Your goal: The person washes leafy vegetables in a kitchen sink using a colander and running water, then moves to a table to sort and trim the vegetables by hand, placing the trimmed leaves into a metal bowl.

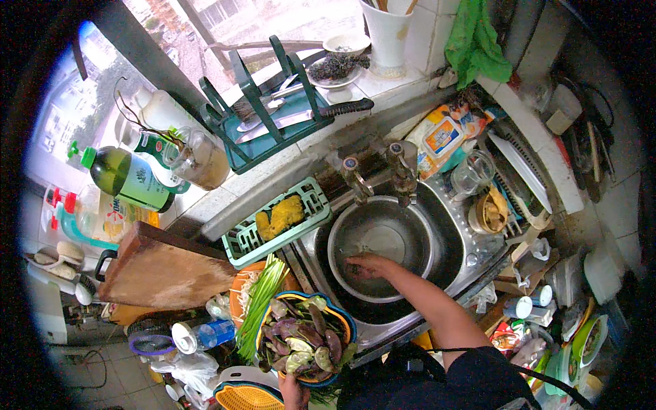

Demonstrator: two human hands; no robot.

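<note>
My left hand (294, 393) grips the near rim of a blue-and-yellow colander (352, 328), its thumb over the edge. Flat purple and green vegetable pieces (302, 338) fill the colander, which is beside the left end of the sink. My right hand (366, 266) reaches into a round metal basin (428, 271), fingers apart, with nothing visible in them. The basin stands in the stainless-steel sink (451, 256), under two taps (359, 179). Its bottom looks wet, but the water level is hard to tell. Long green stalks (261, 302) lie left of the colander, across an orange bowl (238, 292).
A green plastic tray (238, 256) with a yellow sponge (287, 215) borders the sink's left side. Further left lean a wooden cutting board (164, 277) and bottles. On the sill, a rack (302, 133) holds a knife (287, 120). A glass jar (471, 174) stands at the right.
</note>
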